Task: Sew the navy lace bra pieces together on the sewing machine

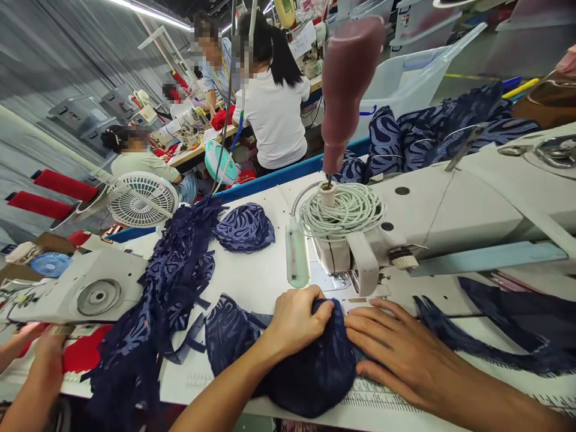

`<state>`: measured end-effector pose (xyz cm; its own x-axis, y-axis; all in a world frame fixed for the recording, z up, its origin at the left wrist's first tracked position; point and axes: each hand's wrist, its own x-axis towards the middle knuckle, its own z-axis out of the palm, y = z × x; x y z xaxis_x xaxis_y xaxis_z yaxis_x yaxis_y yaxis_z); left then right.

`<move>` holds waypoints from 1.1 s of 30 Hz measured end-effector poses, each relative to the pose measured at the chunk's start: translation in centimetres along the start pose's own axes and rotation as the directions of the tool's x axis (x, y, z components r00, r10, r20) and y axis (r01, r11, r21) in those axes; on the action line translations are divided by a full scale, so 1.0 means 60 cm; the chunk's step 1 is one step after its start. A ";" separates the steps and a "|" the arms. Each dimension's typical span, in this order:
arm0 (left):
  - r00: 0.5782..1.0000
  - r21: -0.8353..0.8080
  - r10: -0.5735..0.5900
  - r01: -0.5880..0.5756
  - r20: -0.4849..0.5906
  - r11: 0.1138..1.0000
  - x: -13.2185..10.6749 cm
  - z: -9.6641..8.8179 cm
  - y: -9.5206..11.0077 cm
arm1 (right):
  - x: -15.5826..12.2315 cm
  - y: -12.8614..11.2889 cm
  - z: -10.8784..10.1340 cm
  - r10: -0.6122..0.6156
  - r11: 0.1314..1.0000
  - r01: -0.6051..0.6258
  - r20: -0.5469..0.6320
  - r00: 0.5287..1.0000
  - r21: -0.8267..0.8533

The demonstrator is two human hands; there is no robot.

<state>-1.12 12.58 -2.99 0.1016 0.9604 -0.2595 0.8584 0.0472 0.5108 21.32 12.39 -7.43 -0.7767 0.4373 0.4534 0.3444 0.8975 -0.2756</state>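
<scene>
A navy bra cup [317,375] lies at the front edge of the white sewing table, in front of the sewing machine head [335,252]. My left hand [299,318] is closed on its upper edge, with thumb and fingers pinching the fabric. Flat beside the cup's right side rests my right hand [398,342], its fingers stretched out and touching the edge. A second patterned navy cup [231,336] sits to the left, partly hidden by my left forearm. Navy fabric strips [508,324] lie to the right of my right hand.
A long heap of navy pieces [168,282] and a patterned cup [245,228] lie on the left. Coiled cord [344,207] and a maroon screwdriver handle [348,78] top the machine. A co-worker's hands [45,354] handle red fabric [85,348] at the far left.
</scene>
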 end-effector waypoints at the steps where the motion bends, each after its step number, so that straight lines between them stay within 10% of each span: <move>1: 1.000 0.008 -0.012 0.012 -0.008 1.000 -0.002 0.001 0.001 | -0.001 0.000 0.001 0.004 1.000 -0.004 0.008 1.000 0.006; 19: 0.983 0.043 -0.181 0.181 -0.004 0.983 0.008 0.012 0.008 | 0.026 0.027 -0.007 0.072 0.995 -0.073 -0.022 0.997 -0.062; 23: 0.981 0.185 0.076 -0.043 -0.178 0.982 -0.031 0.036 0.010 | 0.030 0.028 0.015 0.072 0.985 -0.083 -0.080 0.994 -0.149; 27: 0.850 0.370 0.446 -0.333 -0.281 0.867 -0.076 0.075 -0.003 | 0.022 0.027 0.029 0.079 0.969 -0.096 -0.084 0.993 -0.228; 33: 0.820 0.443 0.535 -0.410 -0.203 0.797 -0.038 0.064 -0.023 | 0.017 0.057 0.033 0.133 0.908 -0.164 -0.106 0.985 -0.386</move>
<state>-0.60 9.28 -6.23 0.4407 0.8684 0.2271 0.8652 -0.4784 0.1501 20.64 15.80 -9.61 -0.6636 0.5564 0.5001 0.6435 0.7655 0.0023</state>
